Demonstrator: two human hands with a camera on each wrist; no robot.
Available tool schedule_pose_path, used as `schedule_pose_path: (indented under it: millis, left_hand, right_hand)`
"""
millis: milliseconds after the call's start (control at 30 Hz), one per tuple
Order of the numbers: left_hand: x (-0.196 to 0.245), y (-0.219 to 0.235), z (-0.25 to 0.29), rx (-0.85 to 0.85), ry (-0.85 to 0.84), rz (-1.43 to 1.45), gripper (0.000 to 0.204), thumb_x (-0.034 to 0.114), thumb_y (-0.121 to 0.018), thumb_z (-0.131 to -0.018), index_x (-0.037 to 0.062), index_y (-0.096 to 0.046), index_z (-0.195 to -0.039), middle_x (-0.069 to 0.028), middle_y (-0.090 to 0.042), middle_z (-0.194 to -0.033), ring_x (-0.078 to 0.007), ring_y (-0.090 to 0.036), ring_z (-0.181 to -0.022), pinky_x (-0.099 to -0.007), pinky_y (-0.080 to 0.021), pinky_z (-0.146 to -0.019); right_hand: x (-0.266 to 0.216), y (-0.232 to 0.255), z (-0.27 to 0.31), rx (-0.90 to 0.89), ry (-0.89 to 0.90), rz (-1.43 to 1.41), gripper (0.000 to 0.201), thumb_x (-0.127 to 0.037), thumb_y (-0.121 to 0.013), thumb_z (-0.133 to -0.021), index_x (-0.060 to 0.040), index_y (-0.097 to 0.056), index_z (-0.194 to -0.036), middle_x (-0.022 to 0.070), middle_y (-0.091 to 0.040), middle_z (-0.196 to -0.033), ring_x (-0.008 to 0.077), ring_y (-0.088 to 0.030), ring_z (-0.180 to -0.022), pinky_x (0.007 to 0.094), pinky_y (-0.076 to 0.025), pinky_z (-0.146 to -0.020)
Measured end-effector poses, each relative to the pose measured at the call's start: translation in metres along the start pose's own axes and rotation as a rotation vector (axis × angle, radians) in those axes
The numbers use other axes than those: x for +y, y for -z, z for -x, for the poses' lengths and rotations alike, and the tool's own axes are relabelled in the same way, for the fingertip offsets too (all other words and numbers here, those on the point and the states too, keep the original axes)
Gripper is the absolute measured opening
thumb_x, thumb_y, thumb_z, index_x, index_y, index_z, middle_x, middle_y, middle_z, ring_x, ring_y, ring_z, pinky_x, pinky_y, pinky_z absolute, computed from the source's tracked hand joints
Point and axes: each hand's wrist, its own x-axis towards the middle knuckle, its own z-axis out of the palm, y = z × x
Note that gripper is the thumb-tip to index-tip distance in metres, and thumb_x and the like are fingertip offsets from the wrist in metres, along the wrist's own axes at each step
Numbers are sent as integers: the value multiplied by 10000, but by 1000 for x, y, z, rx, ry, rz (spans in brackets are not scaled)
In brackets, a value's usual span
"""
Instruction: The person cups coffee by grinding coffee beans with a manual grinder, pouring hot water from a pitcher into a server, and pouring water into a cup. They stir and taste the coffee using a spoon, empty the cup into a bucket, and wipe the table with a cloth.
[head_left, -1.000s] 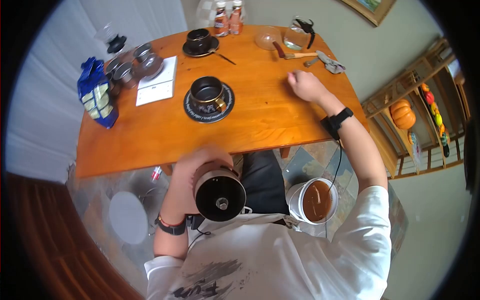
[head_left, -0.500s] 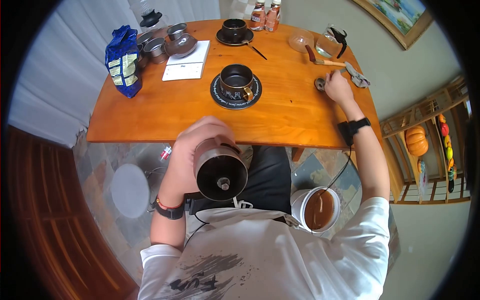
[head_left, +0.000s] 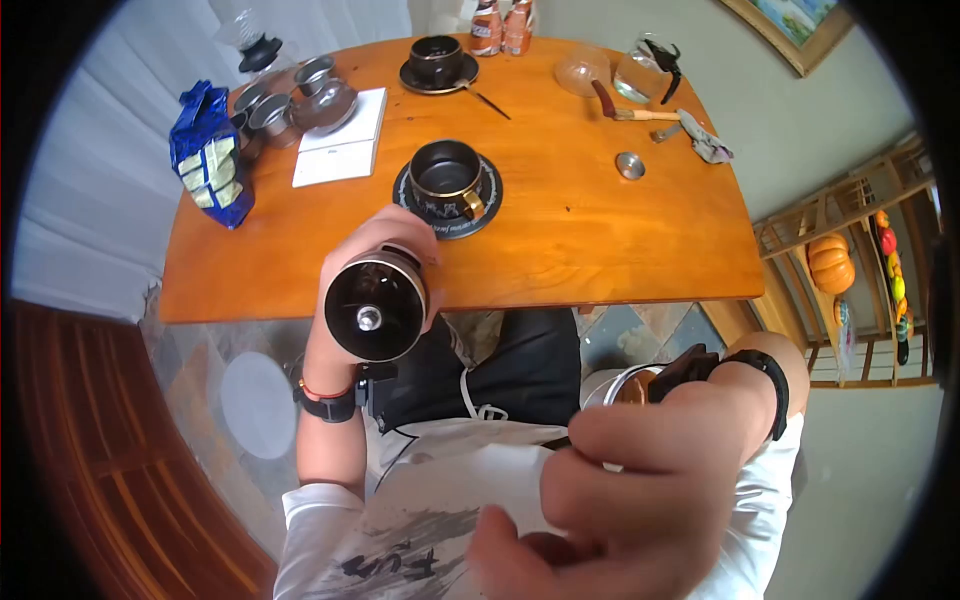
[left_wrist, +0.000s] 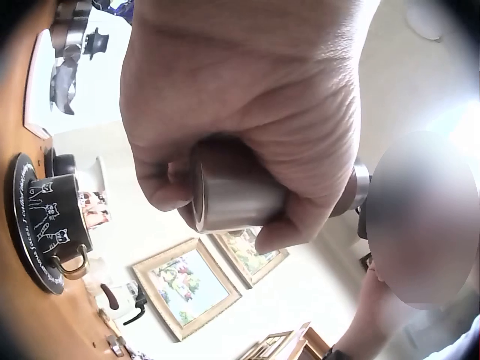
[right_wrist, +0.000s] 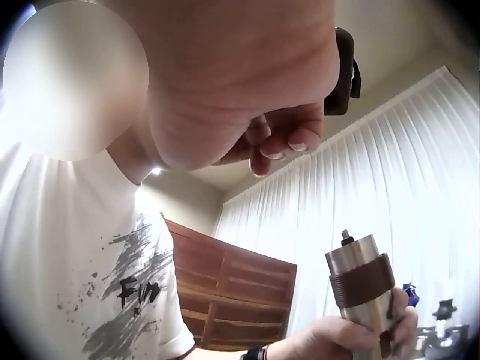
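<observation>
So the left hand (head_left: 385,238) has its fingers wrapped around a metal cylinder (head_left: 374,300) with a ribbed brown band, held by the table's (head_left: 590,250) near edge, open end showing a shiny knob. Right hand's (head_left: 635,490) raised, fingers curled in, nothing visible in them. Glossy black cup (head_left: 443,185), gold handle, sits on a round saucer (head_left: 493,205) just beyond the cylinder.

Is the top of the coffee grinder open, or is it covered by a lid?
Open: the coffee grinder has no lid on; its dark inside and the metal shaft are visible from above.
</observation>
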Motion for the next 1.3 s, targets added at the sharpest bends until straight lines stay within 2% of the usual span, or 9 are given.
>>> schedule_pose_path:
  millis: [100, 167, 433, 567, 600, 700, 800, 1033, 1300]
  left_hand:
    - [-5, 8, -12, -33, -78, -4, 339, -38, -776, -670, 39, -619, -960, -94, -633, -964, -213, -622, -902, -323, -503, -849]
    - [-9, 16, -22, -55, -128, 15, 390, -58, -747, -685, 55, -586, -1022, -109, -610, -978, -225, -595, -931, -347, -483, -881]
    - [-14, 29, -92, -30, -192, 177, 385, 9, -743, -732, 31, -529, -1051, -124, -532, -981, -217, -525, -933, -366, -445, -891]
    - [-17, 43, -138, -33, -239, 189, 406, 58, -748, -750, 29, -526, -1089, -133, -522, -1001, -231, -516, -963, -378, -433, -901]
    - [-16, 45, -147, -23, -241, 185, 409, 52, -745, -758, 24, -525, -1102, -132, -523, -1005, -232, -522, -975, -382, -439, -899]
    - [-20, 50, -170, 50, -271, 253, 465, -42, -774, -772, 1, -540, -1172, -105, -575, -1050, -198, -575, -991, -357, -488, -898]
    - [-31, 66, -184, 67, -206, 241, 482, -44, -787, -770, 1, -556, -1191, -93, -595, -1061, -187, -593, -984, -343, -503, -879]
    - [-26, 86, -191, 334, -5, 87, 298, 52, -819, -801, 11, -644, -1038, -34, -660, -925, -113, -624, -844, -259, -496, -752]
    - [-1, 116, -176, 502, 58, 17, 281, 96, -828, -814, 12, -649, -1014, -32, -664, -886, -110, -615, -805, -266, -483, -741]
  right_hand:
    - [1, 13, -8, -163, 125, 44, 199, -78, -684, -749, -154, -662, -932, -3, -566, -792, 105, -414, -576, 257, -295, -468]
    - [-13, -9, -4, 152, -133, 39, 119, -100, -708, -768, -96, -659, -877, 3, -580, -813, 109, -409, -556, 256, -280, -451]
    - [-3, -12, -3, 267, 4, 309, 153, -141, -710, -863, -17, -665, -786, -3, -685, -825, 107, -372, -504, 260, -274, -437]
    - [11, 55, 4, 121, 94, -9, 64, -117, -727, -841, -86, -731, -897, -18, -778, -957, 137, -468, -536, 279, -413, -523]
    - [22, 77, 26, -48, 186, 81, 131, -38, -648, -772, -62, -626, -899, 21, -625, -800, 136, -470, -565, 290, -337, -465]
    - [59, 85, 34, -343, -174, 403, 179, 74, -569, -741, -13, -628, -886, 105, -669, -801, 196, -541, -558, 329, -391, -462]
    - [137, 54, 24, -442, -1067, 130, 121, -44, -595, -860, -8, -627, -971, 143, -661, -773, 324, -667, -652, 375, -532, -583]
    - [331, -33, 94, -820, -1154, 532, 349, -297, -650, -924, -15, -661, -1129, 207, -733, -1026, 387, -704, -976, 470, -556, -867]
    - [372, -64, 106, -991, -1128, 532, 285, -186, -598, -897, 23, -728, -1039, 268, -719, -1054, 416, -697, -1028, 470, -563, -887]
